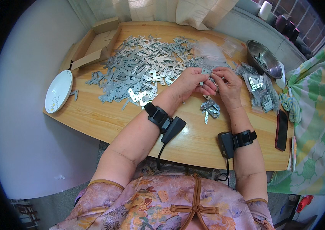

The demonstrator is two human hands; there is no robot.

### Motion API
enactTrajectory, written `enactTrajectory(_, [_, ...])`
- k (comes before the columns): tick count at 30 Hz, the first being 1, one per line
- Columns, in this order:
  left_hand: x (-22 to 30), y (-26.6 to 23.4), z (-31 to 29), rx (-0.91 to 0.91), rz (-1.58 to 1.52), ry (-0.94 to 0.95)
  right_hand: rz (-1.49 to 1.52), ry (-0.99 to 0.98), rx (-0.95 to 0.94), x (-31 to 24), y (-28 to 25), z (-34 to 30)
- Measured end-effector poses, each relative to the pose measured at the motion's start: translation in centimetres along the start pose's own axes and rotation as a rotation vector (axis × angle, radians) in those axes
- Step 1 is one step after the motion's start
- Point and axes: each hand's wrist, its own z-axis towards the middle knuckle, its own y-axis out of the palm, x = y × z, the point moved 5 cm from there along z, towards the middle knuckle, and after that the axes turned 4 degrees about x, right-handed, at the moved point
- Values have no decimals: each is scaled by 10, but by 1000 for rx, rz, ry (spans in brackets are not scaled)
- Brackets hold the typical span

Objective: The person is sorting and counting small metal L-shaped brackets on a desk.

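My left hand [191, 82] pinches a flat metal bracket [205, 71] with holes in it, holding it up over the table. Close against it, my right hand [228, 85] has its thumb and fingertips pressed together; whatever they hold is too small to make out. Just below both hands lies a small heap of metal brackets [210, 107], some with round screw heads in them. A heap of small metal screws [199, 62] spreads behind my hands, partly hidden by them. To the left, a wide pile of loose metal brackets [131, 73] covers much of the table.
An open cardboard box [93, 50] and a white oval dish [59, 92] sit at the left. Clear plastic bags [210, 51] lie at the back. On the right are bagged brackets [264, 94], a steel bowl [264, 59], knotted gloves [290, 105] and a phone [281, 130].
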Motion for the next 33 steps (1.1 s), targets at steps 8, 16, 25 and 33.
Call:
enactTrajectory(8, [-2,0,1,-16,-23,9,-65,41,24,-4,0,1])
enactTrajectory(16, [0,2,1,-37,-18,32,184,116,39,8,2,-1])
enactTrajectory(25, [1,4,-1,-59,-53,44,188,179,14,15,1,-1])
enactTrajectory(33, [1,2,0,-70,-57,44,340,209,30,17,5,-2])
